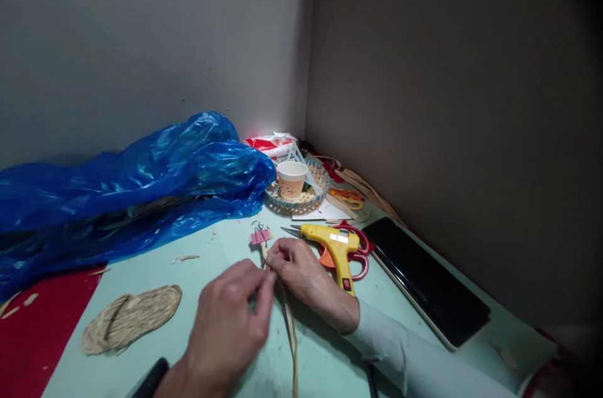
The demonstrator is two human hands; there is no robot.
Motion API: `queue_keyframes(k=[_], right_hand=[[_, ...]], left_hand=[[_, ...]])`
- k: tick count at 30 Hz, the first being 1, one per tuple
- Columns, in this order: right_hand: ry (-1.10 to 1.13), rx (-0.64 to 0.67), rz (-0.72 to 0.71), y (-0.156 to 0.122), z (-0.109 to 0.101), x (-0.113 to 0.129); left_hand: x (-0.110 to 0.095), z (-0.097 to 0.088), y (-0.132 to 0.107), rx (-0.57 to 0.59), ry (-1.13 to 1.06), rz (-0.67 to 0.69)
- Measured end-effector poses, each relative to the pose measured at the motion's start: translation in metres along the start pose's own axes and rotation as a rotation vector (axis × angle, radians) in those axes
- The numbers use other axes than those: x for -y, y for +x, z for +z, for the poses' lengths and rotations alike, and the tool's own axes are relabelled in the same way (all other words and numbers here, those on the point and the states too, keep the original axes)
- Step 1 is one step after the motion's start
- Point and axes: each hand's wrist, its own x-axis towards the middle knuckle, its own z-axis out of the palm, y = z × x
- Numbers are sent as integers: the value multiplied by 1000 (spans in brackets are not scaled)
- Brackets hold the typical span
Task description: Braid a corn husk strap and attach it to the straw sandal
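Observation:
Both my hands meet at a tan plant-fibre strand [291, 338], its top end pinched in a pink binder clip [260, 236] on the table. My left hand [230, 313] has thumb and forefinger closed on the strand just below the clip. Beside it, my right hand [306, 272] pinches the strand too, a little higher up. The loose lengths trail down toward the table's front edge. To the left lies a woven straw sandal [132, 317], sole flat on the table. A yellow glue gun [335, 247] rests right of my right hand, over red-handled scissors [362, 263].
Crumpled blue plastic sheeting [141, 178] covers the back left. A small basket [320, 188] holds a paper cup [291, 178] near the corner. Orange-handled scissors [348, 198] lie beside it. A black flat case [426, 285] lies along the right wall.

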Motion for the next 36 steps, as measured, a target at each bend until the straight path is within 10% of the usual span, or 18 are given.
queue_keyframes(k=[9,36], right_hand=[[-76,25,-22,-4,-1,3],[-1218,84,-606,-42,25,7]], left_hand=[[25,7,32,337,-588,-365],[27,11,24,119,-583,-329]])
